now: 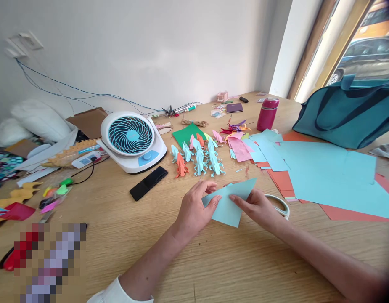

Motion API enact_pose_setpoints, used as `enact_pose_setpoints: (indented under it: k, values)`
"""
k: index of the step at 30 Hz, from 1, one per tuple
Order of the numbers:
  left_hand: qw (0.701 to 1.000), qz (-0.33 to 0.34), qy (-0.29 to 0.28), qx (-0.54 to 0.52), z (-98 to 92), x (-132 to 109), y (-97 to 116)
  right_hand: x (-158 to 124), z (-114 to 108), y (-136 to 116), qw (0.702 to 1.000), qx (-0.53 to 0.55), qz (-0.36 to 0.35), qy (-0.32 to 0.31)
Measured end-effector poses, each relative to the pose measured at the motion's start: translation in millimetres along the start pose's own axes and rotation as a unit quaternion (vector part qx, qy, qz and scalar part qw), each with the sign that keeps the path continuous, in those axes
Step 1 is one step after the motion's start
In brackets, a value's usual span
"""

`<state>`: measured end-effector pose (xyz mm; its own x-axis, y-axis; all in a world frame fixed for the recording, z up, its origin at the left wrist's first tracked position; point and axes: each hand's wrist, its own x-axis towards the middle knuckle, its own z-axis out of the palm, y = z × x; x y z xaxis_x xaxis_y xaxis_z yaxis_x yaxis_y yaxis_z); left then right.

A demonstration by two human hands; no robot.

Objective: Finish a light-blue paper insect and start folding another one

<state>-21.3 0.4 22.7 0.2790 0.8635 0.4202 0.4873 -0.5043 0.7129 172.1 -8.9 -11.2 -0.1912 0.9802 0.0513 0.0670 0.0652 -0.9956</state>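
The left hand (194,204) is gripping the near-left side of a folded light-blue sheet (230,207), which is being held above the tabletop (144,248), in front of the paper figures (199,162). The right hand (260,207) is pinching the sheet's right side. Beyond, a magenta bottle (266,118) is standing capped; rightward, a teal bag (348,115) is resting, its contents hidden from where I am standing.

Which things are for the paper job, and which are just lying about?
Likely for the job:
light-blue paper in the left hand and right hand
small folded blue and orange paper figures
large flat blue paper sheet

Likely just lying about:
round white plastic fan
flat black rectangular phone
magenta cylindrical bottle
teal fabric bag
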Motion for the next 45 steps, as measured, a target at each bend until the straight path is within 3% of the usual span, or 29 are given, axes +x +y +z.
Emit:
enact_pose_setpoints:
  k: [4, 8, 11, 15, 25, 33, 45]
  values:
    - [0.984, -0.129, -0.044, -0.117, 5.9, -0.7, -8.0, 1.0, -0.5, 1.0, 0.997, 0.074, 0.014, -0.016]
    - [0.962, -0.193, -0.033, -0.191, 8.0, 0.3, -14.3, 3.4, -2.1, 2.4, 0.992, 0.112, -0.008, -0.055]
    - [0.933, -0.229, -0.009, -0.278, 8.1, 2.4, -15.9, 4.9, -3.1, 6.8, 0.995, 0.078, -0.012, -0.059]
    - [0.905, -0.265, -0.018, -0.331, 7.3, 4.6, -16.0, 5.6, -4.6, 10.4, 0.999, 0.016, 0.024, -0.022]
    - [0.92, -0.267, -0.012, -0.286, 7.9, 6.0, -19.1, 4.9, -7.0, 11.3, 0.998, 0.051, 0.037, -0.011]
    - [0.9, -0.297, -0.017, -0.318, 8.0, 5.1, -12.2, 3.9, -6.5, 13.4, 0.995, 0.086, 0.043, 0.018]
    - [0.899, -0.31, 0.025, -0.308, 13.3, 4.5, -13.6, 3.4, -0.5, 12.1, 0.998, 0.061, 0.02, 0.028]
